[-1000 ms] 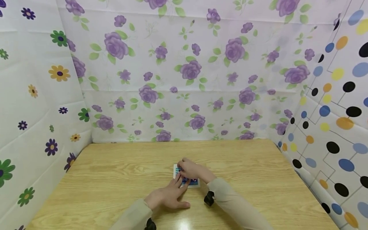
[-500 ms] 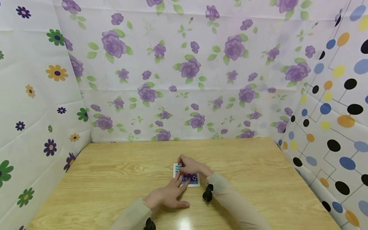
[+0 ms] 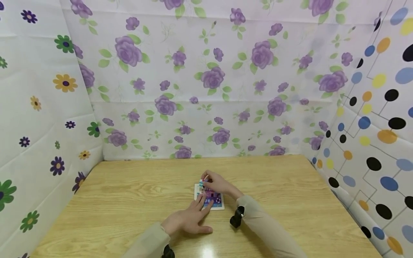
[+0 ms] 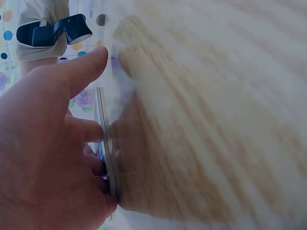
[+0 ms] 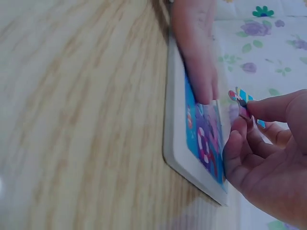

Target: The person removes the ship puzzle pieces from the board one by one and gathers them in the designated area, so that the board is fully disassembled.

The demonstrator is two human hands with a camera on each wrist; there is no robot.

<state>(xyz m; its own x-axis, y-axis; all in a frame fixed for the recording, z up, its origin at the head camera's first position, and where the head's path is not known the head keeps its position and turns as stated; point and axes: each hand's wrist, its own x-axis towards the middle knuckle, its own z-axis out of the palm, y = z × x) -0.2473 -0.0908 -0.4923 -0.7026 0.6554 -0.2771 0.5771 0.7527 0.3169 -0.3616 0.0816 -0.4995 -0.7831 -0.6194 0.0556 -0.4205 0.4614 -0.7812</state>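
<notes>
Wooden table (image 3: 129,200) in the head view, walled by flower-print and dot-print sheets. Puzzle board (image 3: 209,199), white-framed with a blue and purple picture, lies flat near the table's middle. Left hand (image 3: 188,219) has straight fingers pressing flat on the board's near left corner. Right hand (image 3: 217,184) hovers over the board's far end, fingertips pinching a small striped piece (image 3: 202,183) just above it. Black wrist camera (image 3: 236,217) on the right sleeve, just right of the board.

Left wrist view: board (image 4: 106,143) seen edge-on, fingers (image 4: 88,132) laid against its face, thumb stretched alongside, table (image 4: 216,120) blurred behind.

Right wrist view: board (image 5: 184,143) edge-on on the table (image 5: 81,115); left fingers (image 5: 199,57) cover its far part. Right hand (image 5: 268,163) holds the piece (image 5: 242,103) between thumb and forefinger, off the picture, near the board's uncovered end.
</notes>
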